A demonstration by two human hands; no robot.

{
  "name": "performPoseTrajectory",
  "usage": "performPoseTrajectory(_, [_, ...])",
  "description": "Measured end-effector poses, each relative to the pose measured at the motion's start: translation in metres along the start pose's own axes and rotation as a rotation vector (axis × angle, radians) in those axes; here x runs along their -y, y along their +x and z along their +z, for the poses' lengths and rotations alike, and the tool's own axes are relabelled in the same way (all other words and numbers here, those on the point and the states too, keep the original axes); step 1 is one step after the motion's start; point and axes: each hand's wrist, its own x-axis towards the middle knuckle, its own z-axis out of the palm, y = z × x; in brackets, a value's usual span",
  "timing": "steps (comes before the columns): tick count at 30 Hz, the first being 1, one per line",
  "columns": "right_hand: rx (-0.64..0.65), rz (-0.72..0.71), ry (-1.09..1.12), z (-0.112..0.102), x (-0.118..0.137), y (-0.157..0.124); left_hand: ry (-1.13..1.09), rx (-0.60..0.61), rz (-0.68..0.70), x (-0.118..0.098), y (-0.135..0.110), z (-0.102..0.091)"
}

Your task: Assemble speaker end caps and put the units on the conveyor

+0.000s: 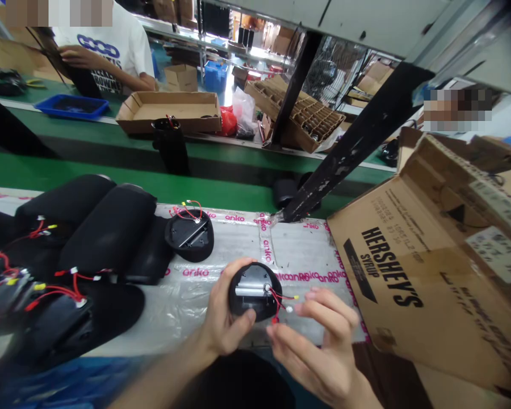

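The left hand (pixel 223 318) is wrapped around a round black housing (pixel 260 309) with a silver metal bar, thumb pressing its face, over the pale plastic-covered worktable (pixel 234 247); the right hand (pixel 323 343) is part-curled at its thin red wires (pixel 283 296), though whether it pinches one I cannot tell. Leftward lies a similar black unit (pixel 190 241), near black fabric-covered cylinders (pixel 106 227); rightward, a brown cardboard box (pixel 396 284).

A scuffed black post (pixel 353 136) slants before a long green work surface (pixel 234 184), brightly lit shelving (pixel 259 54) behind.
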Motion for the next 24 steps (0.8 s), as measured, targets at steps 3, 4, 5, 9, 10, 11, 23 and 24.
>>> performPoseTrajectory(3, [0.138,-0.15,-0.036,-0.014,-0.001,0.012,0.001,0.024,0.026,-0.002,0.003,-0.003])
performPoseTrajectory(4, [0.128,-0.176,-0.026,-0.016,0.002,0.014,-0.001,0.03,0.032,-0.002,0.004,-0.004])
performPoseTrajectory(5, [0.099,-0.198,-0.015,-0.018,0.006,0.015,-0.004,0.035,0.031,-0.002,0.003,-0.005])
performPoseTrajectory(9, [0.137,-0.268,-0.024,-0.019,0.018,0.013,0.005,0.043,0.028,-0.002,0.001,-0.007])
performPoseTrajectory(10, [0.167,-0.265,-0.037,-0.018,0.017,0.012,0.011,0.046,0.037,-0.002,0.001,-0.007])
performPoseTrajectory(11, [0.189,-0.258,-0.049,-0.016,0.015,0.013,0.014,0.048,0.048,-0.002,0.0,-0.008])
performPoseTrajectory(23, [0.402,-0.229,-0.027,-0.006,0.005,0.036,0.19,0.187,0.423,-0.003,0.008,-0.045])
performPoseTrajectory(24, [0.403,-0.241,-0.016,-0.007,0.005,0.038,0.292,0.153,0.51,-0.008,0.01,-0.051])
